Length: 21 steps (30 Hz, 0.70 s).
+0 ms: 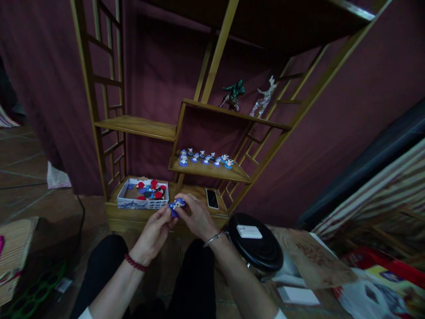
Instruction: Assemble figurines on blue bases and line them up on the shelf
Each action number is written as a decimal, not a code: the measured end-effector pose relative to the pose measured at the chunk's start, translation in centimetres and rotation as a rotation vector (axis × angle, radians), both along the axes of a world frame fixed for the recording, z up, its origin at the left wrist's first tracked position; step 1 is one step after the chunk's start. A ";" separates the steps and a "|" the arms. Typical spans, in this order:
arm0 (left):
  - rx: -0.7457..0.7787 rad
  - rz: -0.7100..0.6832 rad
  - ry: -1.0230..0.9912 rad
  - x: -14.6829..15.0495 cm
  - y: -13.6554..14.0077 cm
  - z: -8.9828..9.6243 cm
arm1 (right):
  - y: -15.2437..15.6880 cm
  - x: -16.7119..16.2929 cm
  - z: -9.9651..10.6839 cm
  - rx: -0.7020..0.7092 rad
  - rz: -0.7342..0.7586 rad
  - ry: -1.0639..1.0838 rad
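Note:
Between my two hands is a small purple-and-white figurine [178, 203] on a purple base. My left hand [157, 228] pinches it from the lower left, and my right hand [196, 217] grips it from the right. To the left of my hands, an open white box [142, 205] holds several more figurines, some showing red round bases [154, 182]. Above my hands, on the small middle shelf [212, 172], several similar figurines [206, 159] stand upright in rows.
A dark-screened phone [212, 199] lies on the bottom shelf. A green-hooded figure [235, 94] and a clear statue [264, 98] occupy the higher shelf. At right are a round black stool [255, 250] with a white object [249, 231] on it, and a plastic bag [361, 294].

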<state>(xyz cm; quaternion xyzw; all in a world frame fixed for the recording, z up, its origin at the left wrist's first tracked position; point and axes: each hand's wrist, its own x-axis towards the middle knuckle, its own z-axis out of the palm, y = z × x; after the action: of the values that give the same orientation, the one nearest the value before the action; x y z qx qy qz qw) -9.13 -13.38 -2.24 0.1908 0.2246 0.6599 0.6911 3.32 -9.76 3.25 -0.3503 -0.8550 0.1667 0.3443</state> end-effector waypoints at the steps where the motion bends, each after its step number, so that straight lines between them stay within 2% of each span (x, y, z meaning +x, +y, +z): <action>1: -0.010 -0.011 -0.001 0.1 0.0 0.1 | 0.0 0.2 0.2 -0.005 0.024 -0.008; 6: -0.038 -0.069 0.006 0.3 -0.1 0.2 | 0.3 1.0 1.1 -0.037 0.118 -0.046; 12: -0.014 -0.021 -0.023 0.5 -0.1 -0.2 | 0.2 0.5 0.7 -0.014 0.001 -0.074; 16: 0.010 0.010 0.018 0.4 -0.3 -0.2 | 0.0 0.1 0.1 0.005 -0.003 -0.044; 21: 0.046 -0.064 0.042 0.3 -0.4 0.7 | -0.1 1.0 1.1 -0.009 0.011 -0.033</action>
<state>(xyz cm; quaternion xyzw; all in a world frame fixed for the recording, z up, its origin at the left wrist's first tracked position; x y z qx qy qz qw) -8.85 -13.77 -1.53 0.2277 0.2175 0.6383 0.7025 4.30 -9.81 4.35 -0.3497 -0.8617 0.1669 0.3275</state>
